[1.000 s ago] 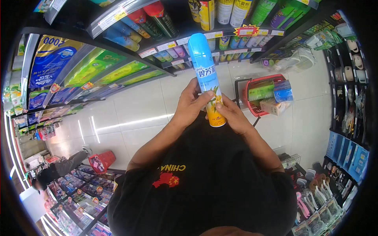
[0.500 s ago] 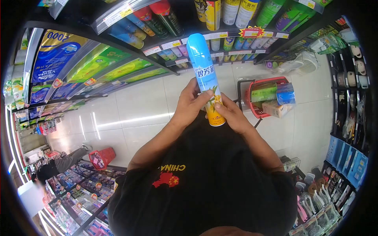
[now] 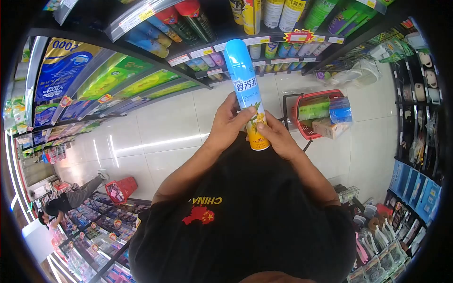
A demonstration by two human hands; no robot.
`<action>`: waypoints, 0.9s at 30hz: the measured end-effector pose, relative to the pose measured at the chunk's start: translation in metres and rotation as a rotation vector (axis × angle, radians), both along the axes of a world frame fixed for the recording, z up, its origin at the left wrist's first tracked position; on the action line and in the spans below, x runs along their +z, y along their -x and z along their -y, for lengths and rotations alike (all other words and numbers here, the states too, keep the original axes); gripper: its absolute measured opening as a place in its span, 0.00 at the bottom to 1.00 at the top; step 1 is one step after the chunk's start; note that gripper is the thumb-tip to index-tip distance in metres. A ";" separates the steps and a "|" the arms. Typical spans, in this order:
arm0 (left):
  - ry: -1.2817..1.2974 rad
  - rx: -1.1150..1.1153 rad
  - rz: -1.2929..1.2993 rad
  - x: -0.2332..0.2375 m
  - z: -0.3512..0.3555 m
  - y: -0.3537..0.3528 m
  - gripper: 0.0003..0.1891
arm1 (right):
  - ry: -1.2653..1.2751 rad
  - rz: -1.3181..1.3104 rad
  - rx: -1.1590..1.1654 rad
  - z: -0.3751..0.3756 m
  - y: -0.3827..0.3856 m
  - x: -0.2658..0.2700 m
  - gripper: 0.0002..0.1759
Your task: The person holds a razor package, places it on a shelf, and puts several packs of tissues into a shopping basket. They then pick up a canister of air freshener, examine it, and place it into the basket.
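A tall aerosol spray can (image 3: 245,89), blue at the capped top and yellow at the base, is held up in front of my chest with its printed label facing me. My left hand (image 3: 230,123) is closed round its left side, the thumb lying across the label. From the right, my right hand (image 3: 277,137) grips the lower part, its thumb pressed on the yellow area. The fingers behind the can are mostly hidden.
A red shopping basket (image 3: 296,115) with several packages stands on the tiled floor to the right. Ahead, shelves (image 3: 200,51) carry spray cans; tissue packs (image 3: 66,70) fill the left shelves. Another person (image 3: 71,200) is near a second red basket (image 3: 121,189) at lower left.
The can and both hands keep almost the same place. The view has shifted slightly, so shelves and basket appear a little to the left. The other person's head and arm have moved a little.
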State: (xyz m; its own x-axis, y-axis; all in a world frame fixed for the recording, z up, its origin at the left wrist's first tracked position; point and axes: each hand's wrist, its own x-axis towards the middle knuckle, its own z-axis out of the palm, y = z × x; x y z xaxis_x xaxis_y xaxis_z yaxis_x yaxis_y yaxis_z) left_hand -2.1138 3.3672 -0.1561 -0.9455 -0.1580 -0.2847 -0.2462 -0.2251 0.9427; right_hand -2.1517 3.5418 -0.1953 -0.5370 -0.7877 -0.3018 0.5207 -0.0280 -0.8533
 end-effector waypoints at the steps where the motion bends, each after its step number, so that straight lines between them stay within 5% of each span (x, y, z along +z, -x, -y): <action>1: 0.009 -0.003 -0.003 0.000 0.000 0.000 0.21 | 0.003 0.004 -0.009 0.000 0.000 0.000 0.24; 27: -0.080 0.119 0.045 -0.011 -0.005 0.011 0.21 | 0.031 0.134 -0.094 -0.006 0.004 0.004 0.24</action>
State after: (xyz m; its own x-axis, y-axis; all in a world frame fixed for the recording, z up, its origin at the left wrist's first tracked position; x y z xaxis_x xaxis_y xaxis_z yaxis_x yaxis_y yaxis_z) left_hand -2.1252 3.3720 -0.1669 -0.9075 -0.2434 -0.3424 -0.2546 -0.3296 0.9091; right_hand -2.1558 3.5474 -0.1916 -0.5658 -0.7456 -0.3521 0.6233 -0.1072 -0.7746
